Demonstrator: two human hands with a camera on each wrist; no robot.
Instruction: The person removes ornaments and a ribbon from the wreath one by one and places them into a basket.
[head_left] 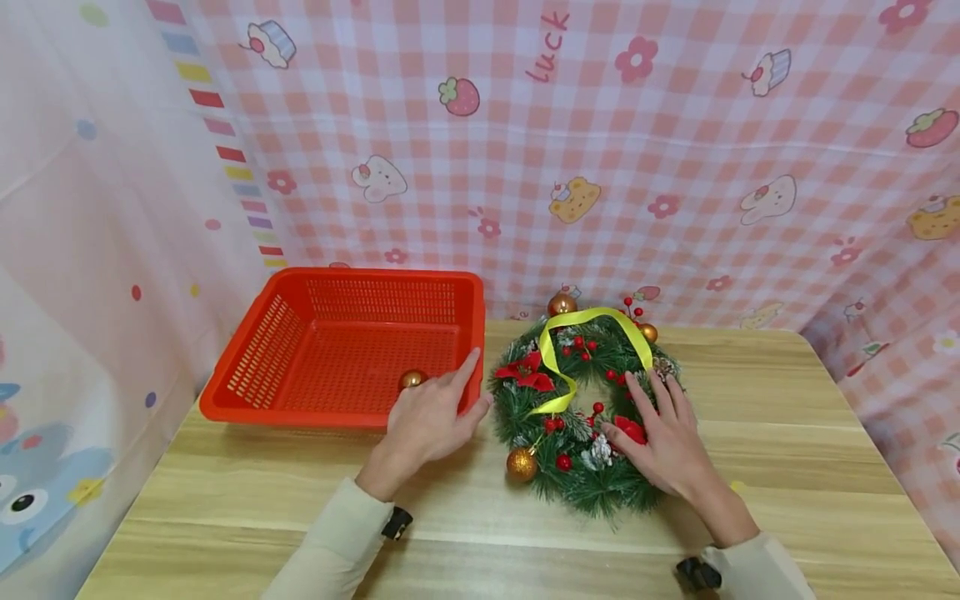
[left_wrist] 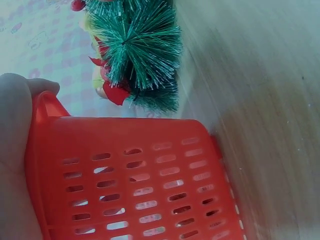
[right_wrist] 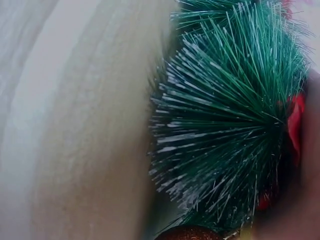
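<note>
- Right hand (head_left: 663,454): fingers apart, on 1 wreath (head_left: 581,487), which lies beneath and leftward.
- Left hand (head_left: 423,421): thumb and index apart, at the near right corner of 1 red basket (head_left: 300,416).
- Around the wreath: 3 gold balls (head_left: 521,465).
- Just beyond the left hand: 1 bauble (head_left: 411,379).

At the back, a pink-and-white checked cloth wall (head_left: 510,150) with red strawberries (head_left: 458,97), little cupcakes (head_left: 272,44), pink flowers (head_left: 637,59) and the word "luck" (head_left: 548,47). To the left, a white cloth with coloured dots (head_left: 112,250) and a blue cartoon animal (head_left: 56,492). Below, a flat, light brown wood-look table (head_left: 487,542). Soft light all over.
</note>
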